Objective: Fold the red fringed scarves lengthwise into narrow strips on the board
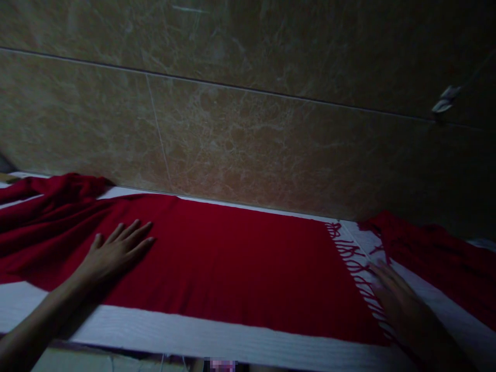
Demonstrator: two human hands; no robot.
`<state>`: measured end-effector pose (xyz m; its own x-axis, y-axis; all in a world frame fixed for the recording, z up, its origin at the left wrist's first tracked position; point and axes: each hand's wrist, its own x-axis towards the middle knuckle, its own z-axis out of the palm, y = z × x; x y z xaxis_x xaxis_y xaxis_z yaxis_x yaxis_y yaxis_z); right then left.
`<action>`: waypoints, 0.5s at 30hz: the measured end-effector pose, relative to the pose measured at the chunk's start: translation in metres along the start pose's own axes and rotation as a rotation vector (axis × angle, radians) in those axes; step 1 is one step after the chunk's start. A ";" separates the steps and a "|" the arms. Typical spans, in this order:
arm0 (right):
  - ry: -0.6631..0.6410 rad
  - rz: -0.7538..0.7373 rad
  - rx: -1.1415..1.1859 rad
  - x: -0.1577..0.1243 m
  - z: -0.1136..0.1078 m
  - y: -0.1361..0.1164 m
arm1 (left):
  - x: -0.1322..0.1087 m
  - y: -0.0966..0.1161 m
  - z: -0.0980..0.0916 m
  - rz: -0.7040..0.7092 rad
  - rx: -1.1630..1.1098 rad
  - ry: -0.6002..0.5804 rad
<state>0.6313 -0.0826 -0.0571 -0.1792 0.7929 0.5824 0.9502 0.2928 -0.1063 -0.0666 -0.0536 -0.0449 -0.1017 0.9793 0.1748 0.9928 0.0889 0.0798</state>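
Note:
A red scarf (240,263) lies spread on a white tabletop (186,328), its left part bunched into folds. My left hand (120,248) rests flat on the scarf, fingers spread, holding nothing. At the scarf's right end, twisted red fringe (354,266) lies across the white surface. My right hand (397,294) is over that fringe, dark and somewhat blurred. Its fingers reach toward the upper left, and whether they grip any strands does not show.
More red cloth (445,258) lies heaped at the right. Behind the table rises a brown marbled tile wall (240,129). A small whitish fitting with a cord (445,101) hangs at the upper right.

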 end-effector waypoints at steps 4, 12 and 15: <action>-0.211 -0.040 0.118 0.024 0.029 -0.129 | -0.003 0.009 -0.009 -0.003 0.102 -0.088; -0.252 -0.042 -0.001 0.011 0.053 -0.103 | -0.002 -0.001 -0.002 0.037 0.123 -0.097; -0.232 -0.088 -0.031 -0.002 0.047 -0.067 | -0.001 -0.007 0.000 0.065 0.153 -0.124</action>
<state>0.5564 -0.0790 -0.0888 -0.3119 0.8677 0.3871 0.9351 0.3525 -0.0367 -0.0732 -0.0549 -0.0451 -0.0381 0.9979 0.0522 0.9960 0.0421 -0.0792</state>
